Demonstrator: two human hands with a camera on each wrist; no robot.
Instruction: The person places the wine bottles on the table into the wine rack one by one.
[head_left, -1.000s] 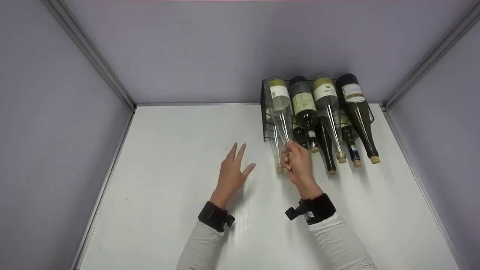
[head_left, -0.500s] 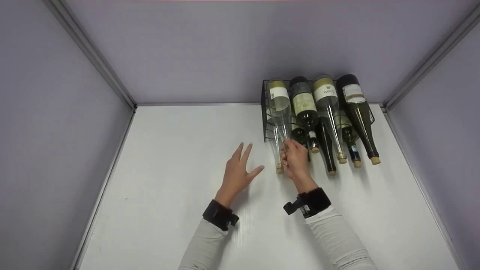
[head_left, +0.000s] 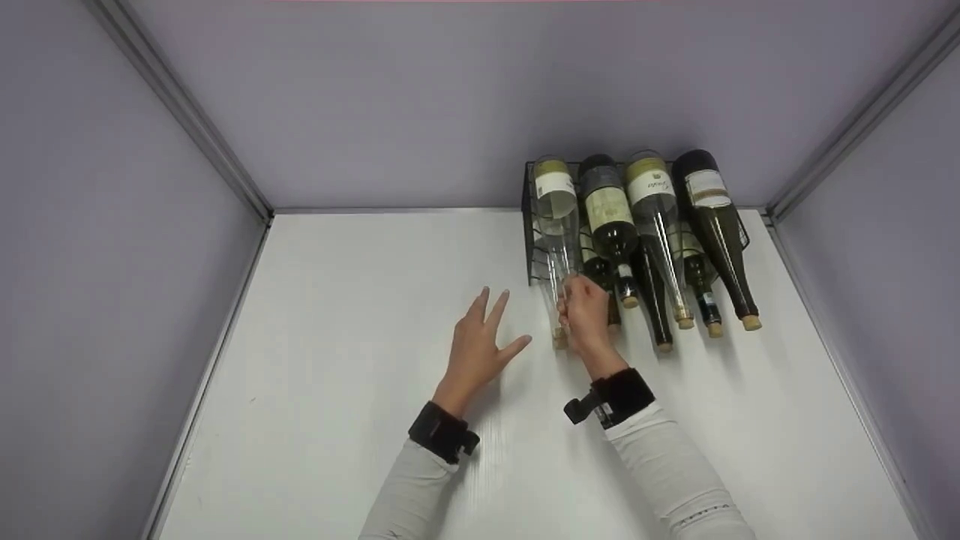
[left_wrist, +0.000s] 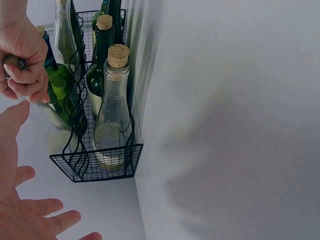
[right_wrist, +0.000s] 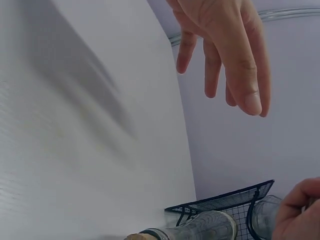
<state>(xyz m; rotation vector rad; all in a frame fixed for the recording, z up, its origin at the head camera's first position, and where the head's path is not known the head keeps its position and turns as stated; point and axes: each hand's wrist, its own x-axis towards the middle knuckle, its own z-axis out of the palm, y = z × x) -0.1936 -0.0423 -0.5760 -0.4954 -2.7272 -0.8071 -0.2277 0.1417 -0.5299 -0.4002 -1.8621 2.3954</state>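
My right hand (head_left: pixel 586 311) grips the neck of a clear wine bottle (head_left: pixel 556 196) that lies in the upper row of a black wire wine rack (head_left: pixel 528 232), at its left end. The neck's tip is hidden in the fist; a dark round end shows in the left wrist view. Below it, a corked clear bottle (left_wrist: pixel 112 117) lies in the lower row. To the left, my left hand (head_left: pixel 475 349) hovers over the table with its fingers spread, holding nothing. In the right wrist view, the left hand (right_wrist: pixel 227 50) hangs apart from the rack (right_wrist: pixel 225 200).
Beside the gripped bottle, the upper row bears a dark bottle (head_left: pixel 609 206), another clear bottle (head_left: pixel 651 187) and a dark green bottle (head_left: pixel 709 199). Several corked necks jut forward from the lower row. The rack stands against the back wall (head_left: pixel 390 105) on a white table (head_left: pixel 337 300).
My right hand has moved slightly left and forward, and the clear bottle's neck has swung left, so it lies straighter in the rack. The left hand has shifted a little to the right.
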